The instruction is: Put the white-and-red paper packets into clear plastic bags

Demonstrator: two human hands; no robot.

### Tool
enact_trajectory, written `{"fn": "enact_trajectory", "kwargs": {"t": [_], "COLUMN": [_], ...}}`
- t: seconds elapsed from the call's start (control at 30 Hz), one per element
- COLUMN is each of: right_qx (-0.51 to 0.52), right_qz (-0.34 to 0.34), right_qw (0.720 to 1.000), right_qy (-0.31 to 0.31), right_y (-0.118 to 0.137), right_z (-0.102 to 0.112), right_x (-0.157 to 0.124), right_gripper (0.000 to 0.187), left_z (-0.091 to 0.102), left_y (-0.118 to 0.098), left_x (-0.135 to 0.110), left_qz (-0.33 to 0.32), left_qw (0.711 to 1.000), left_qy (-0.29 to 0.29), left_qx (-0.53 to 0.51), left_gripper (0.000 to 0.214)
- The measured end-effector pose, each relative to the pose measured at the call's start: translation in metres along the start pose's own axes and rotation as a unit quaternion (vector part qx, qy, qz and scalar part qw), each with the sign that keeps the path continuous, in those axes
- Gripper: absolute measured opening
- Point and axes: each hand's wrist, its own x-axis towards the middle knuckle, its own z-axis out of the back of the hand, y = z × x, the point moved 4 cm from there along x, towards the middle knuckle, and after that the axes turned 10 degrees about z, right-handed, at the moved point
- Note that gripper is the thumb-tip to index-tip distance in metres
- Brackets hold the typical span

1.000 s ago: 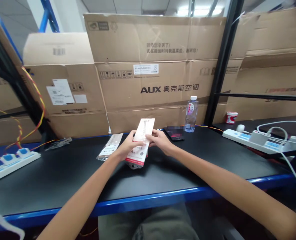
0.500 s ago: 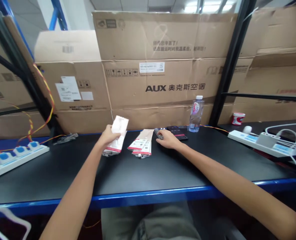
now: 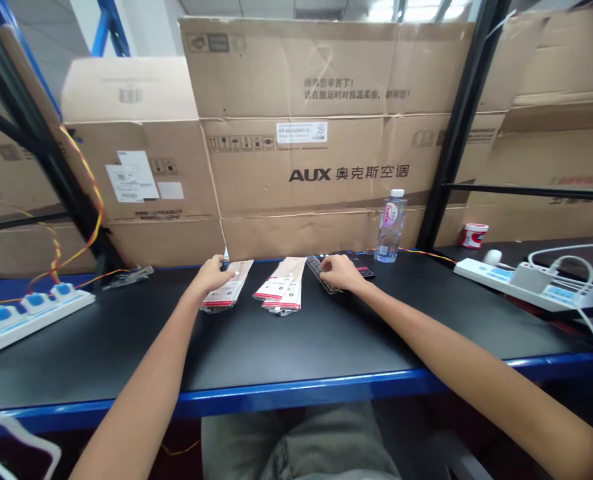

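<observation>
My left hand (image 3: 210,275) lies on the far end of a white and red flat packet (image 3: 226,293) that rests on the black bench top (image 3: 286,347); its fingers still close on the packet. A small stack of the same packets (image 3: 282,292) lies just to its right. My right hand (image 3: 341,272) is curled round the edge of a dark flat packet with a grid pattern (image 3: 320,272), beside a dark phone (image 3: 363,270).
A water bottle (image 3: 389,227) stands behind the phone. Power strips sit at the left (image 3: 31,310) and at the right (image 3: 526,280) with white cables. A red and white cup (image 3: 474,235) and large cardboard boxes (image 3: 326,133) line the back. A black post (image 3: 456,127) rises right of the bottle.
My left hand carried one packet out to the left and lowered it onto the bench. My right hand let go of it, reached right and closed on the dark packet.
</observation>
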Motion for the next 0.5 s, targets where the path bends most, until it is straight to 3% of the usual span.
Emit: {"fn": "enact_trajectory", "kwargs": {"t": [0.07, 0.17, 0.3, 0.4, 0.5], "right_qx": [0.009, -0.002, -0.021, -0.011, 0.041], "right_qz": [0.001, -0.012, -0.027, -0.028, 0.002], "right_qw": [1.000, 1.000, 0.999, 0.999, 0.994], "right_qy": [0.004, -0.003, -0.018, -0.038, -0.101], "right_y": [0.000, 0.001, -0.002, -0.007, -0.005], "right_z": [0.002, 0.007, 0.013, 0.016, 0.023], "right_x": [0.000, -0.002, -0.002, 0.000, 0.002], "right_gripper": [0.021, 0.024, 0.026, 0.025, 0.026], "left_z": [-0.008, -0.034, -0.068, -0.076, -0.071], "left_y": [-0.015, -0.036, -0.039, -0.036, -0.034], "left_x": [-0.011, -0.032, -0.052, -0.057, -0.056], "left_qz": [-0.041, -0.099, -0.101, -0.083, -0.031], "left_qw": [0.998, 0.987, 0.964, 0.962, 0.974], "left_qy": [-0.007, 0.050, 0.155, 0.199, 0.213], "left_qx": [0.044, 0.114, 0.191, 0.167, 0.071], "left_gripper": [0.037, 0.029, 0.051, 0.063, 0.065]}}
